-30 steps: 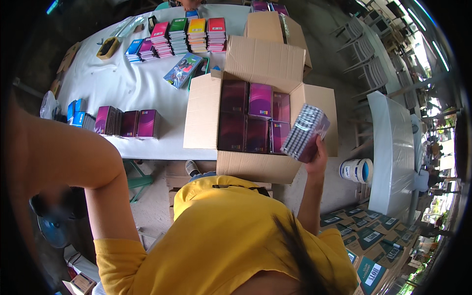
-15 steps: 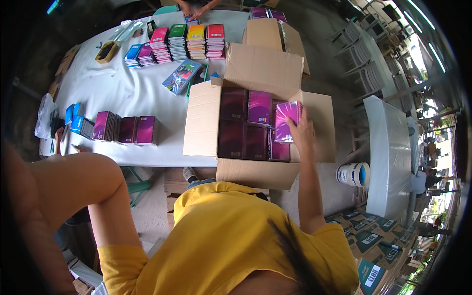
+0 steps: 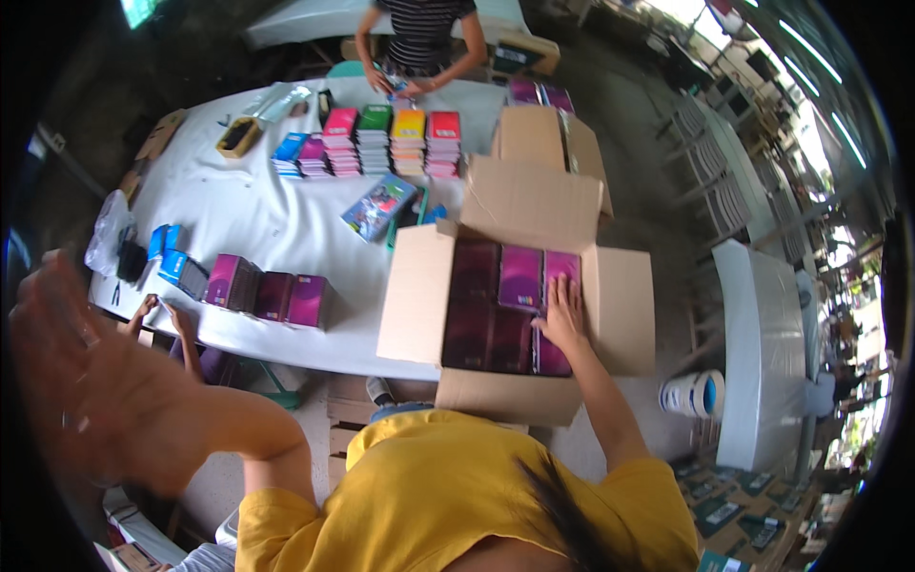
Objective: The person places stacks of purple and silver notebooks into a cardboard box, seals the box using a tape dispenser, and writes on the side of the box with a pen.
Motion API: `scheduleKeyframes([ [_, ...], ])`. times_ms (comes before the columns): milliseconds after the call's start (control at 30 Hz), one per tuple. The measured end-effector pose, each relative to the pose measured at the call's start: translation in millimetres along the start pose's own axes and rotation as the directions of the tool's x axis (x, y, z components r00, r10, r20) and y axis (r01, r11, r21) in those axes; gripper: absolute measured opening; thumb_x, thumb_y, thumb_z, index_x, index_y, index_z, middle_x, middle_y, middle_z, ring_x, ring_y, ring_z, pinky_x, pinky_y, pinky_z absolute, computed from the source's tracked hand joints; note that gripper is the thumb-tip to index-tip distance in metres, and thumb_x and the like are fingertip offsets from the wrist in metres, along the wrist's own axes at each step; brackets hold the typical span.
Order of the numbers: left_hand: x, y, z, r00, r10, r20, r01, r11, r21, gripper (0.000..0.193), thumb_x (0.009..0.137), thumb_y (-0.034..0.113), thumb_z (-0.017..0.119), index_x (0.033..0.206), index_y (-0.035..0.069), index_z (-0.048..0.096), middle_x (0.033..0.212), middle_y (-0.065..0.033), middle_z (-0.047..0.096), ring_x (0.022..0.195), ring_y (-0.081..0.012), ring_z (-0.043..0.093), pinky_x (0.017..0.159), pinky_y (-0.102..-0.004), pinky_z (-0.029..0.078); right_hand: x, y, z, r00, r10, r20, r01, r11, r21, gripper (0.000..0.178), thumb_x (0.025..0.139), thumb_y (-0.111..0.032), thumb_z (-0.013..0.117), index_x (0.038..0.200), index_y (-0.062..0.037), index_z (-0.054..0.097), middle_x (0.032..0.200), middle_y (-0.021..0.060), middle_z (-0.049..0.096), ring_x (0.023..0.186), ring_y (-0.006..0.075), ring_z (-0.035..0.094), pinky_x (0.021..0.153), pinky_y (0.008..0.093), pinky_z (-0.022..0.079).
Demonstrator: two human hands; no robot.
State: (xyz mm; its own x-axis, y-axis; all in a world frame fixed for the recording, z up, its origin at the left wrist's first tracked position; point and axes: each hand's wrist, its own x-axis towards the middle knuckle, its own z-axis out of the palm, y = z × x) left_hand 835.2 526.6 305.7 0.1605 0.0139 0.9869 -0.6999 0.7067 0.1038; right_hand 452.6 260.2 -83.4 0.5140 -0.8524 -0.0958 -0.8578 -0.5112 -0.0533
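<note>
We see first the long tabletop (image 3: 243, 205), which is covered in white, and at its far side there stands another person (image 3: 419, 33) in a striped top. On its near right part we find an open cardboard box (image 3: 417, 300), its flaps folded outward, and just behind it a second cardboard box (image 3: 534, 133). Inside the open box, purple notebooks (image 3: 474, 334) are packed in two rows of three bundles. Toward the far edge of the tabletop, coloured notebook stacks (image 3: 408, 143) form a row: blue, purple, pink, green, yellow and red. Nearer to us, left of the open box, there are purple notebook stacks (image 3: 274, 296), with blue notebooks (image 3: 183, 272) beside them. Between the coloured row and the open box lies a flat illustrated package (image 3: 377, 208), set at an angle, and farther left we notice a yellow container (image 3: 238, 138). Our left hand (image 3: 105, 391) is raised at the left, close to the camera and well apart from the box; it is blurred, so we cannot tell whether its fingers are spread or together. Our right hand (image 3: 562, 310) is inside the open box, its fingers slightly spread and laid on top of the purple bundle (image 3: 560, 261) in the far right place, with the thumb held apart from the others.
</note>
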Motion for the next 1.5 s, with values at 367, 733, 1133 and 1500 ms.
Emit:
scheduleKeyframes([
  [367, -110.1, -45.9, -86.0, 0.901, -0.421, -0.106, 0.404, 0.724, 0.559, 0.05, 0.087, -0.004, 0.059, 0.135, -0.004, 0.046, 0.137, -0.0203, 0.051, 0.126, -0.0339, 0.052, 0.105, -0.0479, 0.042, 18.8, -16.5, 15.9, 0.982, 0.17, -0.084, -0.177, 0.981, -0.081, 0.116, 0.069, -0.055, 0.078, 0.155, -0.0135, 0.011, 0.156, 0.0288, 0.011, 0.142, 0.0497, 0.017, 0.112, 0.0637, 0.017],
  [733, -278.4, -91.7, -253.7, 0.179, -0.733, -0.656, 0.977, 0.212, 0.03, 0.073, 0.082, 0.01, 0.069, 0.145, 0.013, 0.033, 0.13, -0.0098, 0.047, 0.116, -0.02, 0.049, 0.091, -0.0355, 0.043, 62.2, -248.0, -126.9, 0.98, 0.056, -0.189, 0.177, 0.173, 0.969, 0.053, 0.088, -0.017, 0.07, 0.135, -0.0012, 0.05, 0.12, 0.0164, 0.061, 0.108, 0.0206, 0.06, 0.096, 0.0328, 0.046],
  [1133, -408.6, -216.9, -388.2, -0.38, -0.817, -0.433, 0.922, -0.301, -0.243, 0.111, 0.073, 0.066, 0.067, 0.155, 0.023, 0.007, 0.161, -0.0159, 0.006, 0.148, -0.0354, -0.001, 0.107, -0.0696, 0.001, 156.0, -676.0, 51.1, 0.661, -0.41, 0.629, -0.662, 0.077, 0.746, 0.118, 0.066, -0.062, 0.081, 0.148, -0.0068, 0.017, 0.143, 0.0196, 0.039, 0.128, 0.0376, 0.044, 0.103, 0.0635, 0.034],
  [1500, -406.9, -192.9, -310.1, 0.38, -0.876, -0.297, 0.863, 0.221, 0.454, 0.102, 0.07, 0.052, 0.08, 0.145, 0.004, 0.03, 0.144, -0.0219, 0.028, 0.14, -0.0359, 0.024, 0.114, -0.0463, 0.023, 172.1, -638.0, 91.4, 0.605, -0.745, 0.281, -0.792, -0.527, 0.307, 0.061, 0.086, -0.044, 0.07, 0.13, -0.0047, 0.052, 0.119, 0.0106, 0.063, 0.107, 0.0253, 0.063, 0.096, 0.0413, 0.052],
])
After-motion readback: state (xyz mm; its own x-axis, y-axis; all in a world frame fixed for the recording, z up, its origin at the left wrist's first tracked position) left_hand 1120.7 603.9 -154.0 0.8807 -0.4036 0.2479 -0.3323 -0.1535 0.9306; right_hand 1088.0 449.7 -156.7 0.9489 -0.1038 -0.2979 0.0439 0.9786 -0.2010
